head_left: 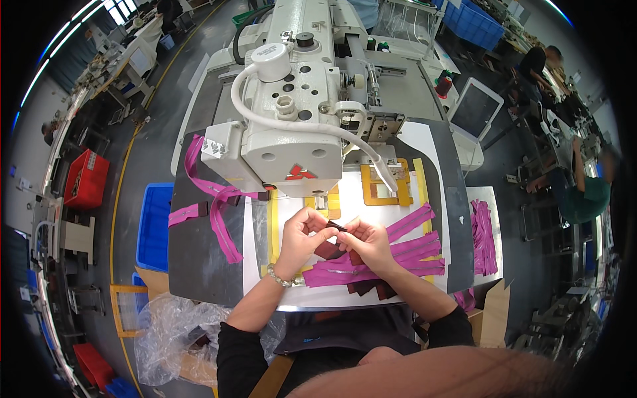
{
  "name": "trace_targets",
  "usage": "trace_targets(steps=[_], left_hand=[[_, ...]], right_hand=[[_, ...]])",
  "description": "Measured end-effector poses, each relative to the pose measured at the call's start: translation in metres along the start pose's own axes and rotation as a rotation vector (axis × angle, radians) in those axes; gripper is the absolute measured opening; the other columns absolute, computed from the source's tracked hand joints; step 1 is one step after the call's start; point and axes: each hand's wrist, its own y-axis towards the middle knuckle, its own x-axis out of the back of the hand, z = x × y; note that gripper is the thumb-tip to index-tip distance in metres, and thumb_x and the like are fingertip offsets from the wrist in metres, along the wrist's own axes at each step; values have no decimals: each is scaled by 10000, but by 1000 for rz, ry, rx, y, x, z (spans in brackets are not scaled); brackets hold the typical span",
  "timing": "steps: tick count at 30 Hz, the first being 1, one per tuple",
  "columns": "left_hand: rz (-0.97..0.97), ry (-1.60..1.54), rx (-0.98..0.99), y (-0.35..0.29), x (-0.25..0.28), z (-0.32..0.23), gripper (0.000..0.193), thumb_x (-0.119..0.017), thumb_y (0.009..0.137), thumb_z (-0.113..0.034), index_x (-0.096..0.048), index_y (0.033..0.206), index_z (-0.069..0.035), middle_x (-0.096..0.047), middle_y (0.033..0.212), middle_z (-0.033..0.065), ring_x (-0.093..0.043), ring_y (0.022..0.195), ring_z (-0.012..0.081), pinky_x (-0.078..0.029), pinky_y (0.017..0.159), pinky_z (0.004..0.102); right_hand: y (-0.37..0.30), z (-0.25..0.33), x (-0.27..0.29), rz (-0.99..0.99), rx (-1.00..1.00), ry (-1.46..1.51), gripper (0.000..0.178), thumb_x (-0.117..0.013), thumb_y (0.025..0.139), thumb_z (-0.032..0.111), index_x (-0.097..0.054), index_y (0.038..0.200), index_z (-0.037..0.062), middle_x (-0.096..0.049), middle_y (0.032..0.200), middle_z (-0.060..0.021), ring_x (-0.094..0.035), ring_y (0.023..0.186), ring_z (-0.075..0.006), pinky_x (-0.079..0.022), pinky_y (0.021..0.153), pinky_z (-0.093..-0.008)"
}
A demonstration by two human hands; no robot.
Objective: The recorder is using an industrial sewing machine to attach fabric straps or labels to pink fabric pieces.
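My left hand point(303, 237) and my right hand point(367, 244) meet in front of the sewing machine head point(292, 146). Both are closed, fingertips pinching a small dark brown fabric piece point(337, 226) between them. Brown tabs hang just below the fingers; whether they join the pinched piece I cannot tell. Under and beside my right hand lie several magenta zippers point(418, 249) with dark brown end tabs. More magenta zippers point(222, 225) are strewn left of the machine head, one draped near its side. A yellow-edged clamp frame point(405, 198) sits beyond my right hand.
A white hose point(312, 127) curves down over the work plate. To the right, a bundle of magenta zippers point(484, 239) lies on a side surface, below a screen point(476, 106). A blue bin point(154, 225) and clear plastic bag point(176, 338) stand left. Other people work farther off.
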Motion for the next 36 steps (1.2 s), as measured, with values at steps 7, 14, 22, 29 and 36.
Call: trace_targets(steps=[7,14,22,29,36], left_hand=[[295,342,218,3,19,-8,189,-587,923,-169,-557,811,-19,-603,691,27,-570,641,83,-457,575,233],[287,515,78,4,11,-13,231,-579,924,-186,-545,801,6,-581,635,83,-558,560,127,-431,521,275],[200,708,40,2,17,-1,151,-627,898,-133,-613,827,0,-630,655,47,-597,611,84,-465,542,240],[31,278,39,4,14,13,106,-684,837,-30,-632,918,13,-681,847,66,-639,724,81,-500,653,203],[33,578,-56,10,15,-2,81,-718,802,-70,-658,789,-17,-633,753,25,-557,615,57,-429,550,198]], right_hand=[[2,-5,2,25,-43,64,128,-656,883,87,-596,936,-13,-652,793,-52,-613,682,-84,-466,594,-204],[3,-9,4,-33,-62,86,97,-636,885,57,-591,933,-15,-668,815,-95,-630,681,-111,-478,598,-215],[2,-10,-3,-81,-32,-12,112,-627,892,58,-617,953,-36,-683,857,-91,-672,748,-136,-507,632,-223],[5,-9,-4,-107,20,-25,132,-628,898,83,-628,947,-40,-679,826,-80,-658,713,-112,-499,618,-212],[6,13,17,-42,-36,-280,119,-643,880,107,-651,910,-8,-652,756,-32,-568,613,-58,-429,539,-201]])
